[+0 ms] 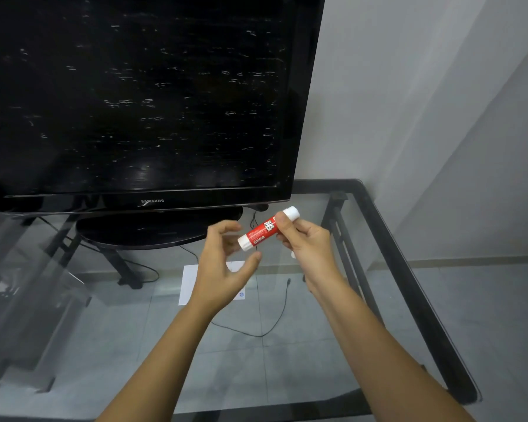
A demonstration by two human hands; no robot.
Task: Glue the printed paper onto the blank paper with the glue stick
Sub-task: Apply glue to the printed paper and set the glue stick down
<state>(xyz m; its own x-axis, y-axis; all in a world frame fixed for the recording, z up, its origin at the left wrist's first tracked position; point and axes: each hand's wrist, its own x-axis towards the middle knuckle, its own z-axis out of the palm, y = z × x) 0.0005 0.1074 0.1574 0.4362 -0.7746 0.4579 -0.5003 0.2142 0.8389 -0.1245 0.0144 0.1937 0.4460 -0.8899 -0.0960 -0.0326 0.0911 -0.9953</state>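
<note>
My right hand [305, 239] holds a red and white glue stick [264, 229] above the glass table, tilted, with its white cap end pointing down-left. My left hand [223, 263] hovers just left of that end, fingers curled and apart, holding nothing. Under my left hand a white sheet of paper [188, 283] lies flat on the glass; a small blue mark [241, 295] shows near its lower right. My hand hides most of the sheet, so I cannot tell whether it is one paper or two.
A large black television [141, 95] on an oval stand [153, 231] fills the back of the glass table [403, 269], which has a black metal frame. A thin black cable [275, 324] lies on the floor beneath the glass. A grey wall stands to the right.
</note>
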